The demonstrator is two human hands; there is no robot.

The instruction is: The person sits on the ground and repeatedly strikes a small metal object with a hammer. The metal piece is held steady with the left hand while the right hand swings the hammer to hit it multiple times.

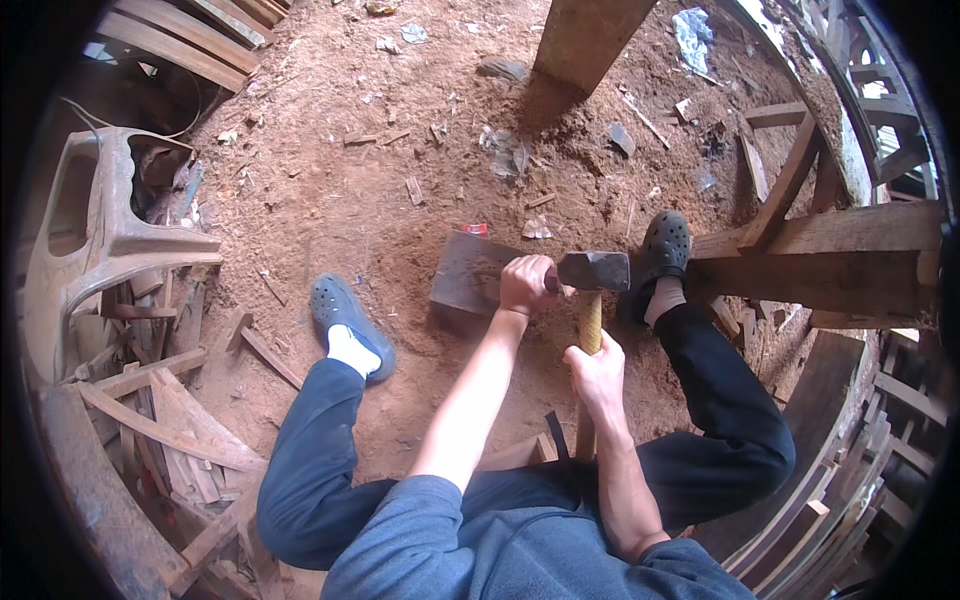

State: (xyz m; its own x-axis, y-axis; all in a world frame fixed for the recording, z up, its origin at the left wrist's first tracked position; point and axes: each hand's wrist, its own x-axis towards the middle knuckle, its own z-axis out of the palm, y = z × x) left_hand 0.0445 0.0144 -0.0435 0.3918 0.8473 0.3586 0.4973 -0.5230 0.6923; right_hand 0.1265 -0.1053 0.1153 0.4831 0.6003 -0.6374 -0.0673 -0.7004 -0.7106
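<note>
My left hand (525, 285) is wrapped round a dark brown grip at the right end of a wide, flat, dark board-like piece (468, 272), which looks like a blade, though I cannot be sure. Beside it, the dark metal head (595, 270) of a hammer sits just to the right of those fingers. My right hand (598, 370) grips the hammer's yellowish handle (590, 315) below the head, with the handle upright in the picture. I cannot tell whether the head touches the flat piece or grip.
Sawdust-covered ground (350, 200) with wood scraps lies around my feet. A worn plastic chair (120, 240) and loose boards (160, 420) are at left. A wooden post (570, 45) stands ahead; timber beams (810, 230) and stacked planks (800, 450) are at right.
</note>
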